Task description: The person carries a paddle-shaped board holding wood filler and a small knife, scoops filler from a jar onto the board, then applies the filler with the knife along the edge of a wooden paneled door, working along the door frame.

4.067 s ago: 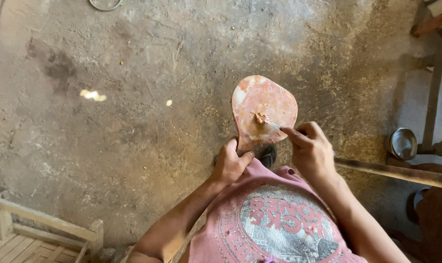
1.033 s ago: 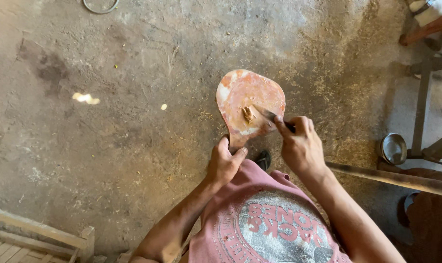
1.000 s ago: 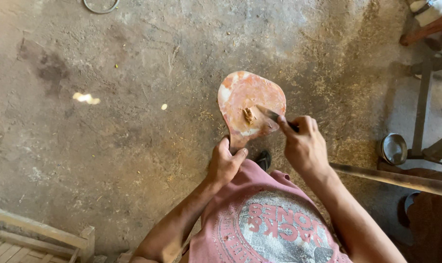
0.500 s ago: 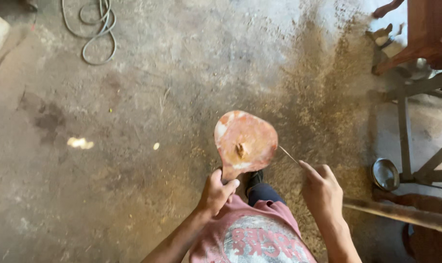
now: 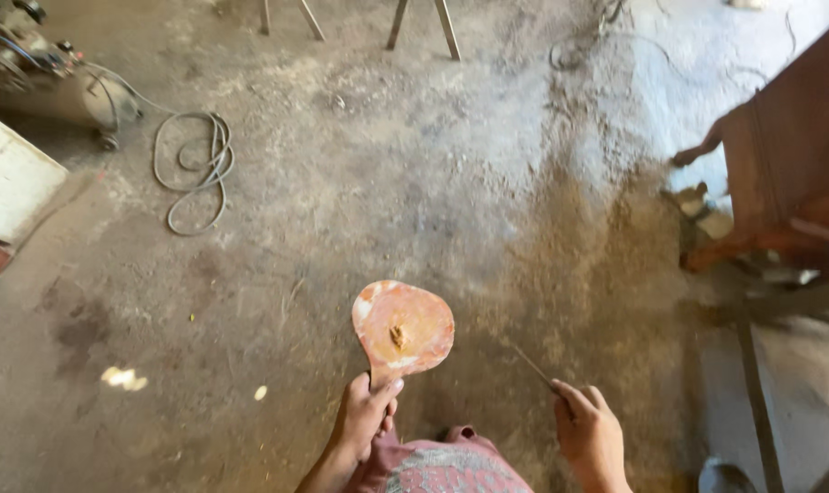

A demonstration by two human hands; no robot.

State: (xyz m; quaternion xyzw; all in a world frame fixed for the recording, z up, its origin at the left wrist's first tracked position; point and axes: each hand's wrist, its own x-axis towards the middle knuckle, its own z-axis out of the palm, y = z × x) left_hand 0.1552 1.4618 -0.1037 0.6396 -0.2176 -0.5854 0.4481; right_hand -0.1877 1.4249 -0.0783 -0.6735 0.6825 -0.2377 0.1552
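Left hand [image 5: 364,422] grips paddle board [image 5: 403,330]; right hand [image 5: 590,435] pinches thin blade [image 5: 531,365].

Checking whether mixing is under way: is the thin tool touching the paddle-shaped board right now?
No: the thin tool in the right hand is held off to the side of the board, with bare floor between them.

Dusty concrete floor [image 5: 414,164], coiled hose [image 5: 195,169]

A coiled grey hose [image 5: 195,169] lies on the dusty concrete floor [image 5: 414,183] beside a compressor tank [image 5: 54,91], reddish-brown wooden furniture [image 5: 789,173] opposite.
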